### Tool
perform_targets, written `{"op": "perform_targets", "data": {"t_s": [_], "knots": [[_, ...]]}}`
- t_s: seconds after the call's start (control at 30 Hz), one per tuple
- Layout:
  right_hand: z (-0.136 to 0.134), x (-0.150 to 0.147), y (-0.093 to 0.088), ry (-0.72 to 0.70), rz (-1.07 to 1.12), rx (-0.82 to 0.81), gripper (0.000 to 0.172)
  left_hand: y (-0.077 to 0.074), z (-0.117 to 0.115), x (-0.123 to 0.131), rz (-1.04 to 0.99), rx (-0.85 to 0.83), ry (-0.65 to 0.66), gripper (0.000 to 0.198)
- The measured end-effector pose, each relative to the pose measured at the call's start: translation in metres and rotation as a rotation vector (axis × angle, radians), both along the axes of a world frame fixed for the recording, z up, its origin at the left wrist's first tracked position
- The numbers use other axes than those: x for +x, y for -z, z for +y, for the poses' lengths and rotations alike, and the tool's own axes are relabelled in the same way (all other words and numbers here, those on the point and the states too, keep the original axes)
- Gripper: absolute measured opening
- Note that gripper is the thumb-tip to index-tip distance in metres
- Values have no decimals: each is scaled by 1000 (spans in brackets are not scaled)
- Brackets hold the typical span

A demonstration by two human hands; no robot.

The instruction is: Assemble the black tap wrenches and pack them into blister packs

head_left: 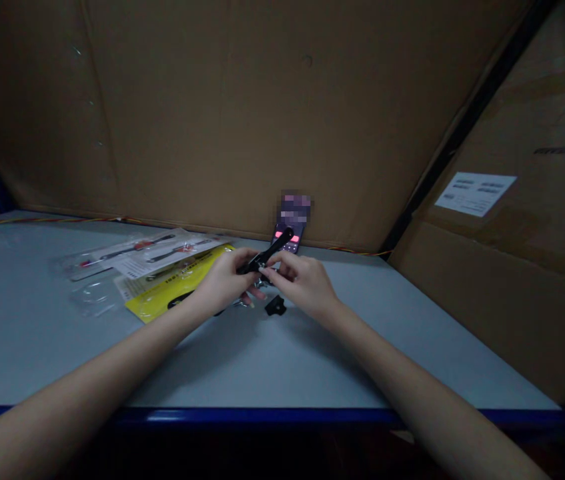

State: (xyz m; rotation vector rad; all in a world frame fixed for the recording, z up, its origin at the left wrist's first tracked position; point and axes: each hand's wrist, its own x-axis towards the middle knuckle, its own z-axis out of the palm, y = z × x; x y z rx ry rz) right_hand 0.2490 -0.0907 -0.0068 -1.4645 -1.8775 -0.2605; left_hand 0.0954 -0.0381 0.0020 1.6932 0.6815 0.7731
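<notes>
A long black-handled tool [278, 248] with small metal parts is held above the table between both of my hands. My left hand [227, 279] is closed round its lower part, and some of its fingers are hidden beneath. My right hand [305, 283] is closed too, its thumb and fingers pinching the tool near its shiny middle; exactly what lies between the fingertips is too small to make out. Just below the hands, a black lobed knob [276, 306] rests on the table. More metal shows under my left fingers, partly hidden.
Left of my hands lie a yellow card [147, 304], white printed cards [135, 264] and clear plastic packaging [95, 298]. A lit phone [292, 217] leans against the cardboard wall [242, 120] behind. Another cardboard box [512, 267] stands right. The grey table [312, 380] has a blue front edge.
</notes>
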Motion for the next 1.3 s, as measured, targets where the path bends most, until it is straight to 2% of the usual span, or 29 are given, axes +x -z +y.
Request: {"op": "perform_targets", "data": {"t_s": [0.17,0.3,0.47,0.73,0.9,1.07,1.3], "knots": [[1,2,-2,-49,-199,103,11,3,3,1,1,-6,54,31],[-1,3,-5,-57,-362,189,16,7,5,1,12,-26,63,30],[-4,3,-6,-78,-375,265,22,6,3,2,37,-67,74,28],[-6,6,-6,-144,-451,279,22,1,1,2,1,-151,53,25],[-2,-2,8,-158,-284,237,21,0,-2,2,-33,-298,70,24],[-1,-13,18,-142,-60,248,18,-1,-4,3,-42,-415,17,22],[-2,-14,11,-298,122,143,18,1,4,0,-61,-410,-9,19]]}}
